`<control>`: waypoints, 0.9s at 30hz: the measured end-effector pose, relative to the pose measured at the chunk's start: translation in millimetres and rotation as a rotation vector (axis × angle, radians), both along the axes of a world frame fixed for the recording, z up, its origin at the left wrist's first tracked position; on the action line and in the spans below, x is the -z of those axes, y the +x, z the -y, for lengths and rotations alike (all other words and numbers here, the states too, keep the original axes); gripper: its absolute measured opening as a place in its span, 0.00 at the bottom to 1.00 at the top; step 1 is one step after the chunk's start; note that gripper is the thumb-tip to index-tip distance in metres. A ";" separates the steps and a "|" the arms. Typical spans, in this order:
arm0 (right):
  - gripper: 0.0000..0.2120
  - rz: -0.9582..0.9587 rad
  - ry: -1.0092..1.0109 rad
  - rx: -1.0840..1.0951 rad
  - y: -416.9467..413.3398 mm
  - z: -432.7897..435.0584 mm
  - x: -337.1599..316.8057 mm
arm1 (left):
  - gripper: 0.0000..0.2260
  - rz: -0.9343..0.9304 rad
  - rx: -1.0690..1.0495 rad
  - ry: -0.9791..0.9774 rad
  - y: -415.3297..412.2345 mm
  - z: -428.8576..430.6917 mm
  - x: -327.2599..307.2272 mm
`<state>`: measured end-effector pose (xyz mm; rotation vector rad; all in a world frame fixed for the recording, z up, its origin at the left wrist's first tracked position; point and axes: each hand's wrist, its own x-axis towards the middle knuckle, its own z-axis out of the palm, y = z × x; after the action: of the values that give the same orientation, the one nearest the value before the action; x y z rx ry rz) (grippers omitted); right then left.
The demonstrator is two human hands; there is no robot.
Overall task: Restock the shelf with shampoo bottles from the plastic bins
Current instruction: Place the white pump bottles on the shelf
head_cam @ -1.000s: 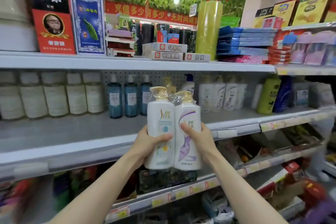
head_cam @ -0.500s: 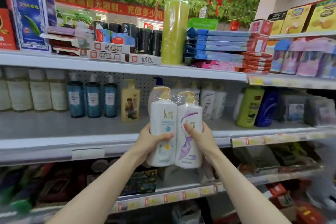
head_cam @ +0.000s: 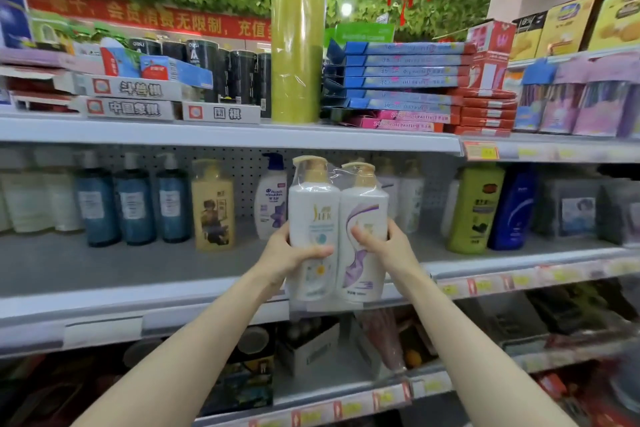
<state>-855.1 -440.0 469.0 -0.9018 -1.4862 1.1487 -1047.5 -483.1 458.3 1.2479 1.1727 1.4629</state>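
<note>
I hold a shrink-wrapped twin pack of white shampoo bottles (head_cam: 337, 218) with gold pump caps upright in front of the middle shelf (head_cam: 138, 267). My left hand (head_cam: 289, 256) grips the left bottle, thumb across its front. My right hand (head_cam: 384, 246) grips the right bottle, the one with a purple swirl. The pack's base hangs just below the shelf's front edge. Behind it on the shelf stand a white Head & Shoulders bottle (head_cam: 270, 198), a yellow bottle (head_cam: 213, 204) and three teal pump bottles (head_cam: 133, 201).
A green bottle (head_cam: 476, 208) and a blue bottle (head_cam: 512, 208) stand to the right on the same shelf. The top shelf carries game boxes (head_cam: 128, 99), a tall yellow-green roll (head_cam: 298, 52) and stacked blue and red boxes (head_cam: 401, 87). Lower shelves hold dark, blurred goods.
The view has swung right along the shelf, and the twin pack has risen slightly toward the middle shelf. Both hands keep the same grip.
</note>
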 end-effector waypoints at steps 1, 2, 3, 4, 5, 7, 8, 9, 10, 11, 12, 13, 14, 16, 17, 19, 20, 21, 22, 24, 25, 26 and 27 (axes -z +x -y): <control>0.28 -0.002 -0.003 -0.002 2.3 -8.9 1.0 | 0.26 -0.009 -0.010 0.006 1.7 -7.2 0.2; 0.29 0.001 -0.007 -0.004 4.5 -17.4 1.5 | 0.26 -0.021 -0.018 0.012 3.9 -14.4 -0.1; 0.28 0.009 -0.006 -0.011 6.8 -26.8 3.0 | 0.25 -0.032 -0.025 0.014 6.4 -21.1 -0.4; 0.27 0.015 -0.009 -0.019 9.0 -35.7 4.4 | 0.25 -0.037 -0.032 0.016 9.5 -27.3 -0.2; 0.25 0.015 -0.010 -0.035 11.5 -44.5 5.5 | 0.25 -0.036 -0.043 0.018 12.8 -33.4 1.0; 0.21 0.020 -0.010 -0.060 16.8 -61.8 6.6 | 0.25 -0.029 -0.078 0.007 18.0 -48.0 6.6; 0.19 0.021 -0.010 -0.072 19.9 -69.4 6.6 | 0.26 -0.025 -0.098 -0.005 20.6 -55.1 9.3; 0.19 0.027 -0.009 -0.082 23.2 -78.0 7.5 | 0.26 -0.023 -0.113 -0.019 23.4 -61.5 11.7; 0.19 0.029 -0.013 -0.096 26.3 -85.2 7.3 | 0.27 -0.021 -0.125 -0.033 26.2 -67.9 13.5; 0.21 0.041 -0.016 -0.110 29.5 -93.8 8.6 | 0.27 -0.021 -0.133 -0.047 28.8 -73.5 14.7; 0.22 0.050 -0.024 -0.121 32.0 -100.9 9.4 | 0.26 -0.024 -0.138 -0.057 32.0 -78.0 15.5; 0.22 0.064 -0.032 -0.132 34.0 -108.6 11.2 | 0.24 -0.032 -0.146 -0.061 35.0 -81.2 16.1; 0.23 0.069 -0.037 -0.142 34.9 -116.3 13.2 | 0.22 -0.038 -0.156 -0.062 37.7 -83.8 16.8; 0.27 0.062 -0.037 -0.157 35.7 -126.4 17.7 | 0.20 -0.029 -0.172 -0.067 41.8 -87.3 19.1; 0.32 0.066 -0.042 -0.162 36.0 -130.1 19.9 | 0.20 -0.029 -0.181 -0.069 42.6 -88.9 20.7; 0.29 0.062 -0.049 -0.172 35.3 -135.0 26.9 | 0.19 -0.044 -0.199 -0.084 42.6 -89.7 24.2; 0.22 0.055 -0.057 -0.174 34.3 -136.0 29.4 | 0.19 -0.049 -0.206 -0.091 41.5 -90.2 26.3; 0.17 0.057 -0.060 -0.174 33.0 -137.4 31.5 | 0.19 -0.054 -0.212 -0.097 40.4 -90.3 27.9; 0.16 0.053 -0.056 -0.171 30.9 -137.9 32.1 | 0.19 -0.055 -0.215 -0.102 39.1 -90.8 29.5; 0.16 0.035 -0.044 -0.174 27.5 -138.5 32.8 | 0.20 -0.059 -0.215 -0.110 35.5 -91.8 31.2; 0.16 0.029 -0.044 -0.178 26.0 -138.2 33.1 | 0.20 -0.069 -0.212 -0.121 33.8 -91.9 31.1; 0.16 0.023 -0.044 -0.177 24.6 -137.6 33.2 | 0.19 -0.082 -0.204 -0.133 32.3 -91.6 30.7; 0.16 0.024 -0.041 -0.180 23.9 -138.2 34.6 | 0.18 -0.091 -0.196 -0.144 31.3 -90.9 29.8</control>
<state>-831.2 -301.8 434.3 -0.8246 -1.5936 1.3064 -1016.2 -392.2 428.5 1.1364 1.4701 1.4453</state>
